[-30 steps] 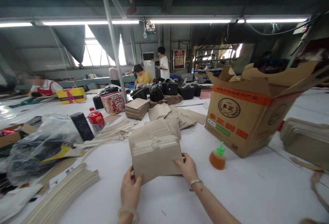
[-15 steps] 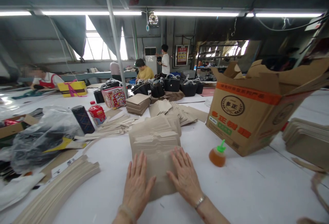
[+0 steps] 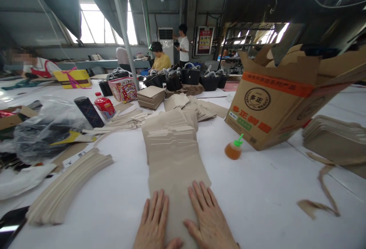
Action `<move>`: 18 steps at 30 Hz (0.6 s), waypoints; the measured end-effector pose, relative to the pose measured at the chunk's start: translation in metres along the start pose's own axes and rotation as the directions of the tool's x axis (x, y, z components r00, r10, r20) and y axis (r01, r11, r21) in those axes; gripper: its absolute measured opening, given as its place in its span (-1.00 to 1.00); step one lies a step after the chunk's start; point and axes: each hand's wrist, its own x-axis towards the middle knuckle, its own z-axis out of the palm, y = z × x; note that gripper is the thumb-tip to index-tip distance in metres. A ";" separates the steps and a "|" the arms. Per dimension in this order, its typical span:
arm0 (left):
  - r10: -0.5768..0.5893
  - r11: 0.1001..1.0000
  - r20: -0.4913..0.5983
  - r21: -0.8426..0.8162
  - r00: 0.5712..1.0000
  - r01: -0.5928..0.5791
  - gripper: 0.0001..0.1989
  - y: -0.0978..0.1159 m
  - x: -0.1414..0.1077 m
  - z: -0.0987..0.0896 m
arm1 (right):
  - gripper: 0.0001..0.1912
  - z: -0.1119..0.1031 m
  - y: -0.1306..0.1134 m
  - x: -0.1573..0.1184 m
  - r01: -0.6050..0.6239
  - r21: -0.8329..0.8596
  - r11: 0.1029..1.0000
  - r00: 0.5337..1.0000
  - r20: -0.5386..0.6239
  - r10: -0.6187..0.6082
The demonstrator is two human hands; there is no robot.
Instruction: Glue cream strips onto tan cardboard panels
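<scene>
Overlapping grey-brown card sheets run in a fanned row from the middle of the white table towards me. Both hands lie flat on the nearest sheet, palms down. My left hand rests on its left edge with fingers stretched out. On the right side, my right hand has its fingers spread, the thumb pointing inward. Neither hand grips anything. To the right of the row stands a small bottle of amber liquid with a green nozzle.
A large open carton stands at the right, beside stacked boards. Curved strips lie at the left, near plastic wrapping. Black bags and a card stack are further back. Other people are beyond.
Both hands have moved towards me along the row, and more of the near sheets shows beyond the fingertips. The view has tilted down.
</scene>
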 end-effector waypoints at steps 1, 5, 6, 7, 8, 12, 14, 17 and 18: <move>-0.002 1.000 0.016 -0.004 1.000 0.002 -0.09 0.003 -0.005 -0.001 | -0.22 0.001 -0.002 -0.005 0.001 0.001 1.000 1.000 0.008 -0.001; -0.025 0.999 0.080 -0.023 0.996 0.027 -0.07 0.015 -0.025 -0.013 | -0.23 0.001 -0.005 -0.021 -0.003 0.005 1.000 0.999 0.032 0.003; -0.042 0.999 0.094 -0.027 0.995 0.045 -0.10 0.018 -0.030 -0.017 | -0.23 0.001 -0.005 -0.024 -0.014 0.003 1.000 0.999 0.034 0.014; -0.069 0.997 0.114 -0.031 0.991 0.073 -0.13 0.022 -0.035 -0.021 | -0.24 0.000 -0.005 -0.027 -0.024 0.000 1.000 0.999 0.036 0.024; -0.100 0.994 0.139 -0.037 0.985 0.106 -0.16 0.025 -0.039 -0.025 | -0.26 0.000 -0.005 -0.030 -0.030 -0.003 1.000 0.999 0.040 0.030; -0.171 0.982 0.194 -0.048 0.966 0.183 -0.15 0.029 -0.042 -0.032 | -0.28 -0.002 -0.004 -0.036 -0.016 -0.002 1.000 0.997 0.071 0.016; -0.168 0.984 0.148 -0.037 0.975 0.176 -0.12 0.026 -0.033 -0.031 | -0.28 -0.001 -0.004 -0.032 -0.032 -0.004 0.999 0.997 0.073 0.032; -0.150 0.989 0.053 -0.007 0.987 0.151 -0.06 0.014 -0.011 -0.029 | -0.29 -0.002 -0.005 -0.015 -0.085 -0.012 0.996 0.995 0.052 0.086; -0.146 0.989 0.020 0.006 0.989 0.145 -0.05 0.010 -0.003 -0.029 | -0.28 -0.002 -0.005 -0.008 -0.102 -0.012 0.995 0.994 0.044 0.103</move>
